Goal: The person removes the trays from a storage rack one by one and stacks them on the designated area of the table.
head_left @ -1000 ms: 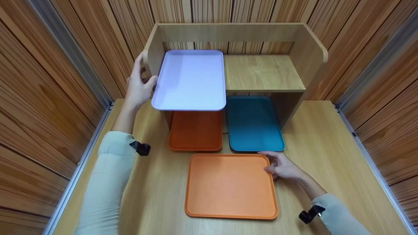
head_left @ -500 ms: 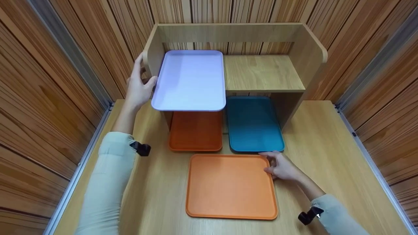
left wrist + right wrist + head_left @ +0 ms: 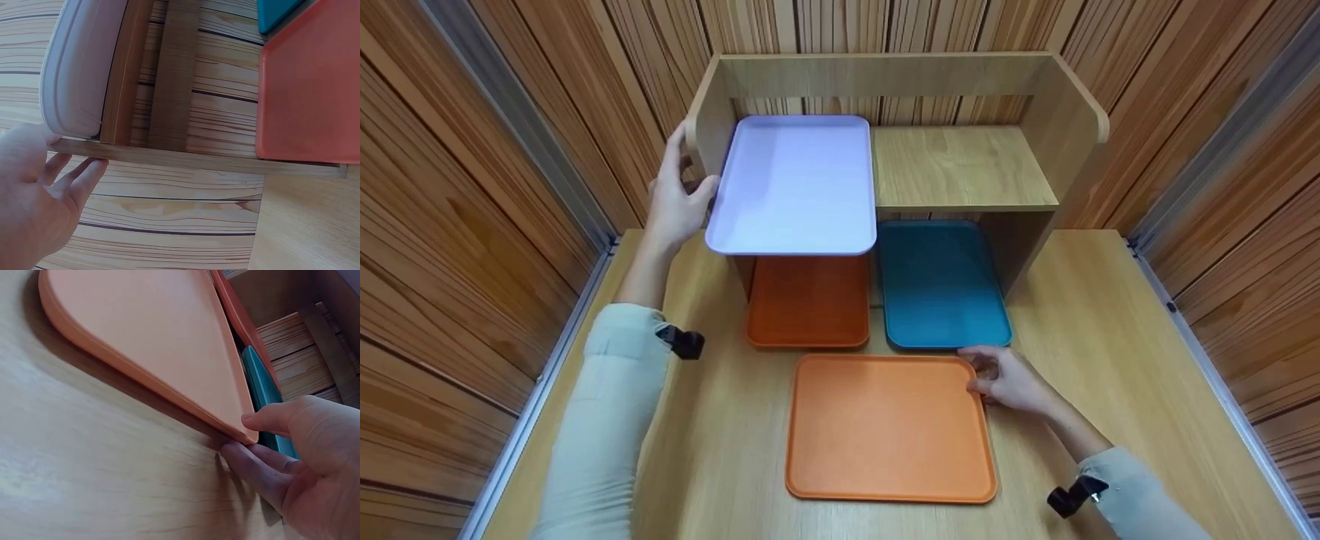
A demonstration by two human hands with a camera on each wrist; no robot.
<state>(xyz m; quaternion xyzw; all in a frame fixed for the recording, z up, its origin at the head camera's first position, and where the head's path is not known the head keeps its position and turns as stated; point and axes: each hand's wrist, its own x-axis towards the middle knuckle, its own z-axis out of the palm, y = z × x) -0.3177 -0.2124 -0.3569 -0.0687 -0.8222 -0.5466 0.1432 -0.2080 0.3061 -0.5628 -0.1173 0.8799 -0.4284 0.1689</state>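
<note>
A wooden shelf unit (image 3: 975,169) stands at the back, and my left hand (image 3: 679,199) grips its left side panel (image 3: 202,160), thumb by the lavender tray and fingers along the outer face. That lavender tray (image 3: 795,187) lies on the upper board's left half, its front overhanging the edge. In front of the shelf, an orange tray (image 3: 891,427) lies crosswise on the table. My right hand (image 3: 1009,381) pinches this tray's far right corner, with the thumb (image 3: 270,417) on the rim and fingers under it in the right wrist view.
Below the upper board are a dark orange-red tray (image 3: 810,304) on the left and a teal tray (image 3: 946,289) on the right, both jutting forward. Wood-panelled walls (image 3: 442,195) enclose the table (image 3: 720,450) on the left, back and right.
</note>
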